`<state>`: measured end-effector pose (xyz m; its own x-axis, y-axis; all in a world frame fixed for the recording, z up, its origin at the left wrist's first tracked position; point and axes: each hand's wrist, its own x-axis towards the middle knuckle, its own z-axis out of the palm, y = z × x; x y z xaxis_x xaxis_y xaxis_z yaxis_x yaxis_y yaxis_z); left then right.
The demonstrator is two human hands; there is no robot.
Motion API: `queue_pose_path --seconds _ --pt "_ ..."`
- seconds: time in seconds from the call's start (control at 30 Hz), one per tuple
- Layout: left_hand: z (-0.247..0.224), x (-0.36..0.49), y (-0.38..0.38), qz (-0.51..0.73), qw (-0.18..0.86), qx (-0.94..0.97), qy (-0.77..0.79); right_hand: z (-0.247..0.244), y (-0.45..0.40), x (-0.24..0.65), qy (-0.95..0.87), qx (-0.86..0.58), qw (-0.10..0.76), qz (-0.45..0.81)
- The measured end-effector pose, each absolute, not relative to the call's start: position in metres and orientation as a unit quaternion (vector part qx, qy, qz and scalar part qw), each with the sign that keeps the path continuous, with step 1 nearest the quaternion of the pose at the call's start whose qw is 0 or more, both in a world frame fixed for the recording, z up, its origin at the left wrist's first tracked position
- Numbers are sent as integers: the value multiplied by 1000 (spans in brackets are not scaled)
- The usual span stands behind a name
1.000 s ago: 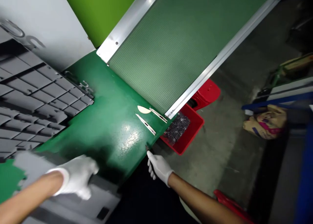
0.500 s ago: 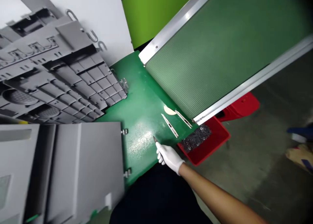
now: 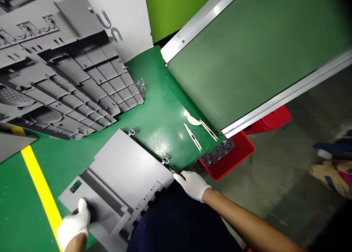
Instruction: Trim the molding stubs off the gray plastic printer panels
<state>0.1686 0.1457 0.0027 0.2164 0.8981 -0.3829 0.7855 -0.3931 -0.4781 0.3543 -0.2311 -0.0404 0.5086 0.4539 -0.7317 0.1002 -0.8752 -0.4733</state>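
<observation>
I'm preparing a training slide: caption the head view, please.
White-gloved left hand on a broad grey plastic panel, white-gloved right hand holding a slim dark tool at the panel's edge.

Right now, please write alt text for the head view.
White-gloved left hand holds a gray plastic panel over a green table; white-gloved right hand holds a small tool at the panel's corner. Farther right are a conveyor belt and red bin.

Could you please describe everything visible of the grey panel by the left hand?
The grey panel looks like moulded plastic, with a smooth face, a channel, a rectangular cutout and dark openings along one side. Two hooks project from its far edge. It lies slantwise over the green table, left hand at one end, right hand's tool by a corner.
</observation>
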Motion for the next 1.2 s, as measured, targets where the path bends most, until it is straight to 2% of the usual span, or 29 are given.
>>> queue_pose_path --seconds 0.07,0.1,0.2,0.3,0.5,0.63,0.9,1.07,1.2 --pt "-2 199 133 182 115 -796 -566 -41 -227 357 -179 -857 167 454" --pt "-3 219 124 114 95 -837 -526 -42 -224 359 -185 -858 161 451" --pt "-5 287 89 29 -103 -969 -223 -46 -217 366 -204 -852 156 457" --pt "-13 345 52 61 -173 -982 -37 -50 -214 373 -230 -850 151 449" --pt "-30 394 9 254 -261 -924 118 -53 -217 381 -268 -857 134 418" --pt "-45 403 4 386 -302 -864 117 -52 -215 383 -269 -854 129 427" --pt "-55 408 4 459 -360 -811 51 -47 -211 394 -297 -834 110 452" --pt "-54 415 3 487 -298 -818 59 -45 -211 413 -379 -820 98 418" --pt "-61 416 2 493 -280 -822 52 -43 -211 412 -331 -823 111 448"
